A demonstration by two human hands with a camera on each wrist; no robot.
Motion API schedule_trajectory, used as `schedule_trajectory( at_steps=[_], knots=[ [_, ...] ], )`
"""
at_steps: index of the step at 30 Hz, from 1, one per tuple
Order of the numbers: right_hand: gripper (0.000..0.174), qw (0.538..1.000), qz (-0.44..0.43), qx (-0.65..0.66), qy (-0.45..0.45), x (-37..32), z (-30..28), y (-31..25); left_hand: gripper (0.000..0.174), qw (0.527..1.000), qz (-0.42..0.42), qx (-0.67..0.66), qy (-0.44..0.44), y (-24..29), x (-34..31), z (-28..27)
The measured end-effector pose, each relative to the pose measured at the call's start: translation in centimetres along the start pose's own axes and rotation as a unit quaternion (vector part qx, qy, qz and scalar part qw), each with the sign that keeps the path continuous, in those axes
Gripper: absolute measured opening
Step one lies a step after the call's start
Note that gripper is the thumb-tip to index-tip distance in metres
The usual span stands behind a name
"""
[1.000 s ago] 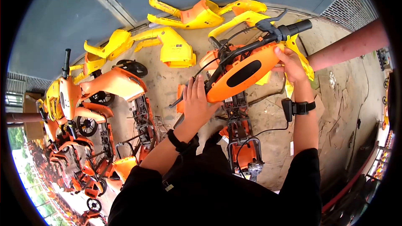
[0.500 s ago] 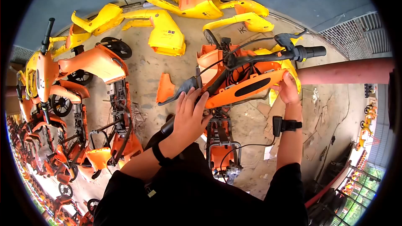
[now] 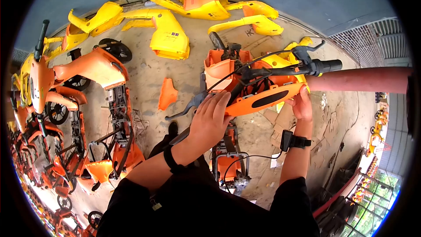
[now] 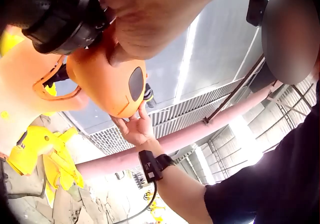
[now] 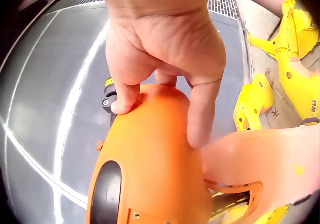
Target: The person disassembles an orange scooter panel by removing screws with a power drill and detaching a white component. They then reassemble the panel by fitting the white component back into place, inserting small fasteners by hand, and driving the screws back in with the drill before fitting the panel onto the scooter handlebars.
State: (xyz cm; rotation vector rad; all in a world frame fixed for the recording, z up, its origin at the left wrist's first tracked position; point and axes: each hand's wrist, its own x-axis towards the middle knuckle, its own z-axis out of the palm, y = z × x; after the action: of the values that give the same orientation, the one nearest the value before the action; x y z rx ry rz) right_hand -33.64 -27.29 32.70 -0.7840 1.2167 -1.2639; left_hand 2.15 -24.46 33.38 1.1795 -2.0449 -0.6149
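Note:
An orange handlebar cover (image 3: 263,99) with a black oval inset lies along the near side of a scooter's handlebar (image 3: 285,71). My right hand (image 3: 301,105) pinches its right end. In the right wrist view the thumb and fingertips spread over the rounded end of the cover (image 5: 155,134). My left hand (image 3: 209,120) holds the left end, fingers laid over the top. The left wrist view shows that thumb on the orange shell (image 4: 102,81), beside a black handlebar grip (image 4: 70,21). Cables show behind the cover, between it and the handlebar.
A stripped scooter frame (image 3: 230,162) stands below the handlebar. Other orange scooters (image 3: 87,70) crowd the left. Yellow body panels (image 3: 171,37) lie along the grey wall, and a small orange panel (image 3: 167,94) is on the floor. A pink pipe (image 3: 359,80) runs at right.
The cover has tipped so its black inset looks narrower, and a gap with cables now shows behind it. Both hands have stayed on it, the right one lower in view. The head view has shifted.

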Motion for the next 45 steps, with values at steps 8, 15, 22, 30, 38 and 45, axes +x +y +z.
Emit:
schedule_trajectory(
  at_steps=[8,15,22,30,38,45],
  knots=[
    [0.052,0.994,0.013,-0.110,0.015,0.9,2.6,-3.9,0.072,0.995,0.022,0.077,-0.057,0.8,0.1,0.5],
    [0.054,0.991,0.004,-0.125,0.042,0.1,2.8,-3.9,0.074,0.994,0.023,0.095,-0.043,0.7,0.6,1.1],
    [0.055,0.978,-0.023,-0.149,0.143,0.3,3.8,-3.7,0.074,0.993,-0.008,0.102,-0.066,1.3,0.4,0.9],
    [0.052,0.987,-0.105,-0.077,0.095,-0.8,5.0,-2.7,0.075,0.992,-0.037,0.081,-0.090,0.7,-0.2,1.2],
    [0.050,0.970,-0.122,0.200,0.070,-0.7,8.2,1.8,0.077,0.989,-0.010,0.117,-0.093,1.0,-0.2,1.0],
    [0.040,0.968,-0.091,0.232,0.034,-1.2,8.1,3.0,0.077,0.990,-0.008,0.089,-0.108,0.6,-0.5,0.5]
  ],
)
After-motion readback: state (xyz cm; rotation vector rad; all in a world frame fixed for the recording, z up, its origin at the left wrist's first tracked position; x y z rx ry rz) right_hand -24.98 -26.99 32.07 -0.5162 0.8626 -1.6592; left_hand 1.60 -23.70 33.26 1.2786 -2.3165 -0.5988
